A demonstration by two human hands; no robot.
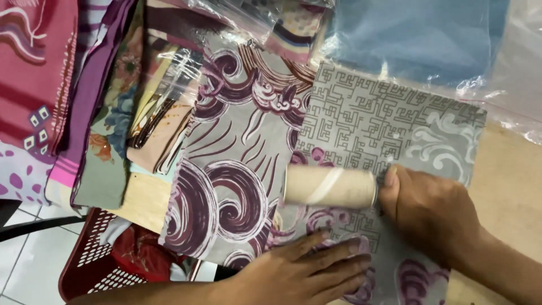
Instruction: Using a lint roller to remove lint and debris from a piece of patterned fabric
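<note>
A grey cloth (361,121) with purple swirls and a maze-like line pattern lies folded on the table. My right hand (432,212) grips the end of a beige cylindrical roller (330,186) that lies across the cloth. My left hand (307,268) rests flat on the cloth's near part, fingers stretched out toward the right, just below the roller.
Stacked folded fabrics (107,101) in pink, purple and floral prints lie at the left, some in clear plastic bags (180,68). A blue cloth in a plastic bag (418,36) lies at the back. A red plastic basket (96,260) stands below the wooden table edge (144,197).
</note>
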